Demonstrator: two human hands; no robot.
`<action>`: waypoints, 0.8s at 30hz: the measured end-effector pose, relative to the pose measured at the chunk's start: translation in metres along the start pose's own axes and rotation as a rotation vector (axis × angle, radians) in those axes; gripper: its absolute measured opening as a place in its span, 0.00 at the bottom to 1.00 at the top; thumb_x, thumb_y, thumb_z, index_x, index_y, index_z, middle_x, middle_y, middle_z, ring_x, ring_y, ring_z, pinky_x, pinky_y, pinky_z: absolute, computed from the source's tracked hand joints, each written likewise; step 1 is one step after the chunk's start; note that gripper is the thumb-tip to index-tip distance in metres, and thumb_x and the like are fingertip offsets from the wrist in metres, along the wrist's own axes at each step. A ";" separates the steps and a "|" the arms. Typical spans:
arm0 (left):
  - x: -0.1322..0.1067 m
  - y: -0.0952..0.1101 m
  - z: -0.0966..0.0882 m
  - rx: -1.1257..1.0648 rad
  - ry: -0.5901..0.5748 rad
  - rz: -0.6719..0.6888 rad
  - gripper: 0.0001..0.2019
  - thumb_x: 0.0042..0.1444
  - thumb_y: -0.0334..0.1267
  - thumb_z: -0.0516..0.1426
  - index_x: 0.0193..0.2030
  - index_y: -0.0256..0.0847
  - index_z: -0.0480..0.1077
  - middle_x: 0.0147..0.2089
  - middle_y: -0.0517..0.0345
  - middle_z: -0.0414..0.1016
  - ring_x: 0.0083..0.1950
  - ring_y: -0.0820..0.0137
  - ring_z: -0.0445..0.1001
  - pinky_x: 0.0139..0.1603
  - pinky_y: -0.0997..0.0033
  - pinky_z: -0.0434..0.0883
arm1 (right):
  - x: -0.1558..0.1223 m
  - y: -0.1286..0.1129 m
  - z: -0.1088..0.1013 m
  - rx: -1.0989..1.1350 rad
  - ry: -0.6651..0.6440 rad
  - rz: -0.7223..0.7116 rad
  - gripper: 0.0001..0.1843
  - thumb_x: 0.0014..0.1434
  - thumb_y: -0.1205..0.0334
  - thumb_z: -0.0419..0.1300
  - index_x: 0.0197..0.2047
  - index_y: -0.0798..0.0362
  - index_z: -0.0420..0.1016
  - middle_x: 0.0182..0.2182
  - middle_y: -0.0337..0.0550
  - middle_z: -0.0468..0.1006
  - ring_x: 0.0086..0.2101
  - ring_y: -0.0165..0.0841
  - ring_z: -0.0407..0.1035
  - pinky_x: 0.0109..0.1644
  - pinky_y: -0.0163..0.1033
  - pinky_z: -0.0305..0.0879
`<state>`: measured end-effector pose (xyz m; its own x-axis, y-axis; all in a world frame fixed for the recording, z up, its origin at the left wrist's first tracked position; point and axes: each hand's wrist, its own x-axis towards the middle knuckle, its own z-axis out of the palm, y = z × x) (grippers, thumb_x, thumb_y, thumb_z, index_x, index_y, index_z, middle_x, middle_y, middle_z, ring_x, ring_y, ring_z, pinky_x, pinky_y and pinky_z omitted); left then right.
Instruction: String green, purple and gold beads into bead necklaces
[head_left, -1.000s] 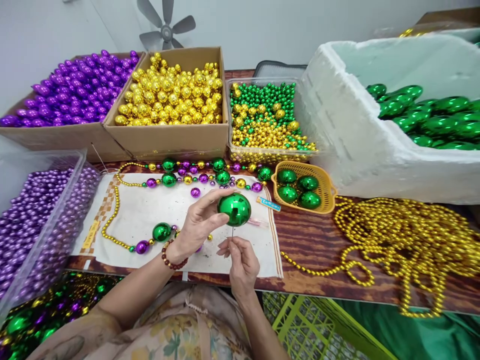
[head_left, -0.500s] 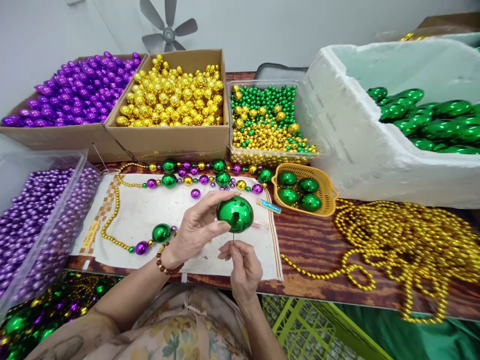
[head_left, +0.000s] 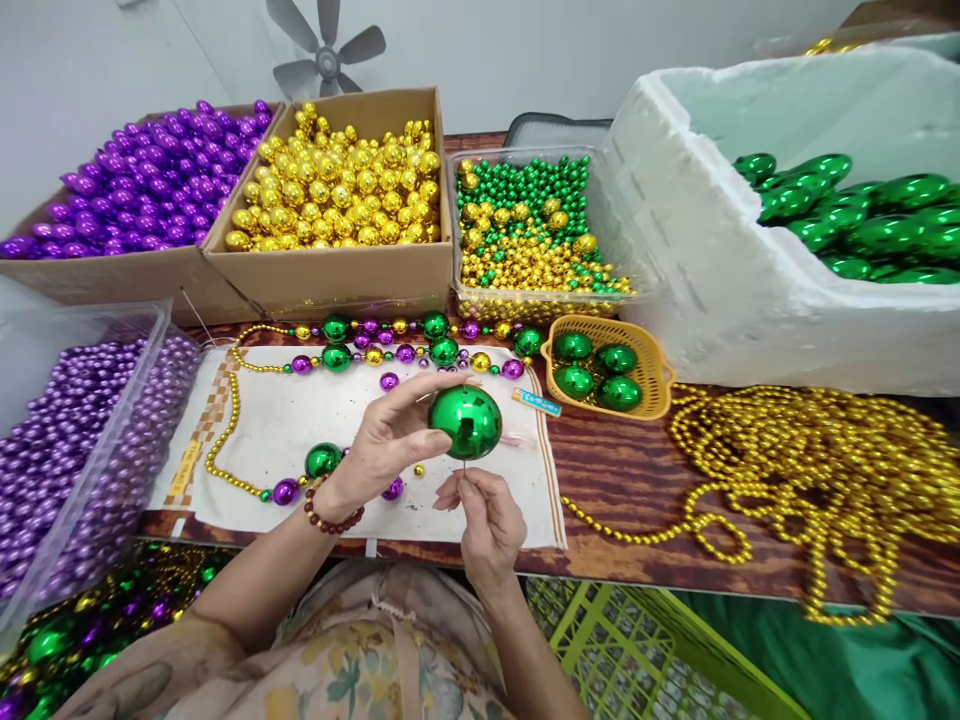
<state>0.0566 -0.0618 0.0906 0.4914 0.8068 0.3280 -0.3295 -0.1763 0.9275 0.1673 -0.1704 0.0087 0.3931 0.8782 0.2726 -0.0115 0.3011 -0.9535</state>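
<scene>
My left hand [head_left: 394, 430] grips a large shiny green bead [head_left: 465, 421] between thumb and fingers, above a white cloth. Just below it, my right hand [head_left: 487, 515] pinches a thin needle [head_left: 464, 467] whose upper end meets the underside of the bead. How far it goes in is hidden. On the cloth [head_left: 277, 430] lies a bead necklace [head_left: 234, 420] of small gold beads with larger green, purple and gold ones. Part of this strand passes behind my left hand. A loose purple bead [head_left: 389, 381] and a small gold bead [head_left: 418, 470] rest nearby.
An orange basket [head_left: 660, 375] holds several green beads. Behind stand cardboard boxes [head_left: 330, 275] of purple and gold beads, a clear bin [head_left: 525, 300] and a white foam box [head_left: 690, 250]. Gold bead strands [head_left: 817, 470] lie right; a purple bead bin [head_left: 150, 370] stands left.
The view has shifted slightly. A gold bead and a purple bead now show between my hands. Both hands keep the same grip on the green bead and the needle.
</scene>
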 end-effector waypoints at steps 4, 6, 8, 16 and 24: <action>-0.004 -0.007 0.006 0.049 0.003 -0.028 0.24 0.60 0.48 0.63 0.62 0.51 0.70 0.56 0.49 0.76 0.53 0.61 0.78 0.48 0.63 0.80 | 0.013 -0.004 0.003 0.073 0.033 0.063 0.07 0.70 0.62 0.55 0.41 0.52 0.74 0.28 0.38 0.81 0.24 0.28 0.75 0.27 0.34 0.70; -0.005 -0.012 0.010 0.081 0.011 -0.060 0.24 0.60 0.46 0.63 0.63 0.50 0.70 0.55 0.49 0.76 0.49 0.63 0.78 0.44 0.66 0.80 | 0.022 -0.007 0.002 0.070 0.050 0.101 0.08 0.70 0.60 0.56 0.39 0.52 0.74 0.26 0.38 0.80 0.23 0.28 0.74 0.27 0.33 0.68; -0.006 -0.020 0.014 0.096 0.037 -0.106 0.22 0.61 0.44 0.63 0.62 0.49 0.70 0.54 0.49 0.75 0.46 0.66 0.78 0.41 0.69 0.79 | 0.028 -0.008 -0.001 0.071 0.054 0.160 0.10 0.68 0.58 0.58 0.36 0.53 0.74 0.25 0.38 0.79 0.23 0.28 0.73 0.26 0.32 0.67; -0.023 -0.058 0.032 0.150 0.052 -0.436 0.25 0.61 0.48 0.62 0.62 0.42 0.65 0.56 0.47 0.74 0.52 0.64 0.76 0.51 0.65 0.75 | 0.006 0.023 -0.036 0.169 0.125 0.498 0.15 0.58 0.51 0.67 0.39 0.54 0.76 0.29 0.42 0.81 0.22 0.31 0.74 0.25 0.33 0.64; 0.008 -0.081 -0.018 0.966 -0.143 -0.358 0.13 0.67 0.37 0.51 0.54 0.37 0.71 0.53 0.44 0.73 0.50 0.60 0.75 0.57 0.53 0.71 | -0.003 0.050 -0.065 0.117 0.284 0.551 0.14 0.53 0.52 0.70 0.31 0.55 0.76 0.23 0.41 0.78 0.21 0.27 0.66 0.24 0.31 0.59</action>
<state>0.0727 -0.0304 0.0145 0.5451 0.8376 -0.0351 0.6097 -0.3674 0.7023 0.2253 -0.1819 -0.0478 0.5294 0.7880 -0.3143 -0.3756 -0.1144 -0.9197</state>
